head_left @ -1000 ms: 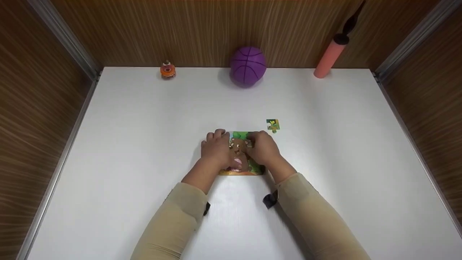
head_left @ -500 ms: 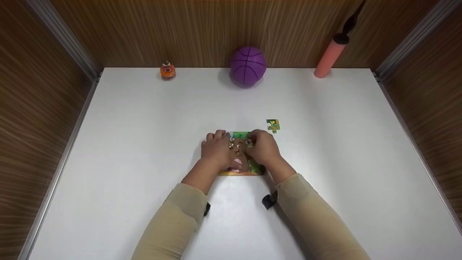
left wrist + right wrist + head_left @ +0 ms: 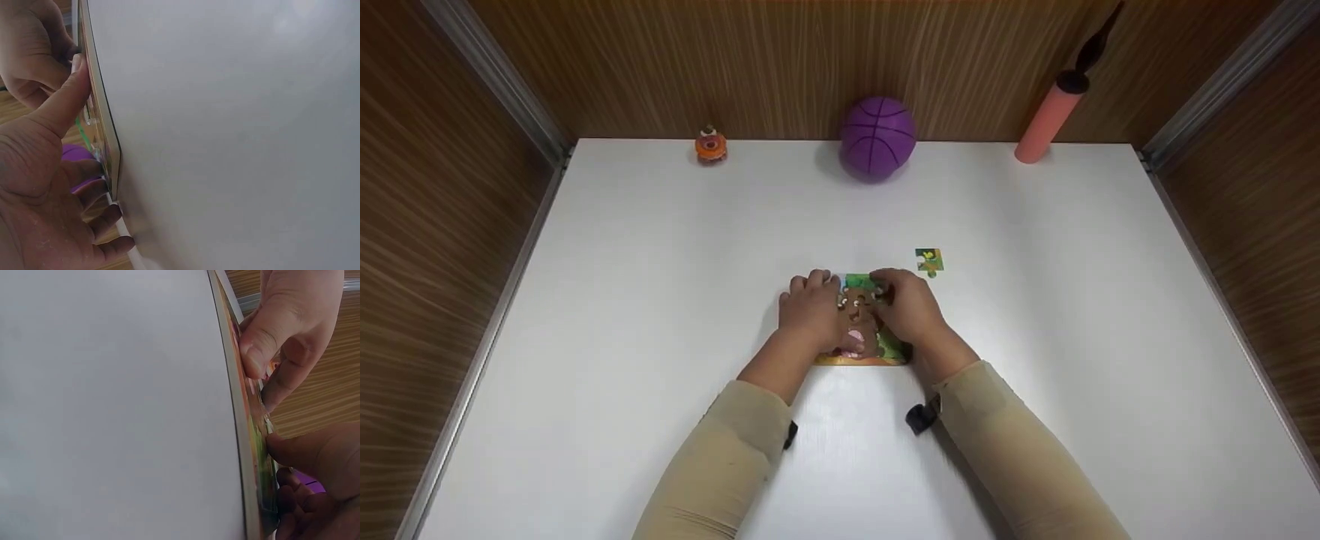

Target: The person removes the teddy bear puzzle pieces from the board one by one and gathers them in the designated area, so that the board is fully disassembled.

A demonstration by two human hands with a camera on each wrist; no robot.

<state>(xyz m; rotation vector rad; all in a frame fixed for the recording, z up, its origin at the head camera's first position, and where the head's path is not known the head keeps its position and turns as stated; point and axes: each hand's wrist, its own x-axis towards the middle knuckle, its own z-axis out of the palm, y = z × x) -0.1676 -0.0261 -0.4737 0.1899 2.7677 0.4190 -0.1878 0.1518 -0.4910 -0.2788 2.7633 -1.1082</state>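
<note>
A small jigsaw puzzle (image 3: pixel 864 361) with a brown bear picture lies on the white table. My left hand (image 3: pixel 810 311) rests over its left side. In the left wrist view the thumb (image 3: pixel 70 93) presses on the puzzle while the other fingers spread along the edge, some tips reaching the table. Over the upper right part, my right hand (image 3: pixel 911 306) pinches a puzzle piece with a green top (image 3: pixel 859 280) between thumb and bent forefinger; most of this piece is hidden. A loose puzzle piece (image 3: pixel 930 260) lies just beyond the right hand.
At the back edge stand a small orange toy (image 3: pixel 710 147), a purple ball (image 3: pixel 877 137) and a pink hand pump (image 3: pixel 1048 124) leaning on the wall. Wood-grain panels (image 3: pixel 450 262) enclose the table on the left, right and back.
The green-topped piece has shifted slightly under the right hand's fingers, and the right forefinger has moved a little. The left hand and the loose piece stay in place.
</note>
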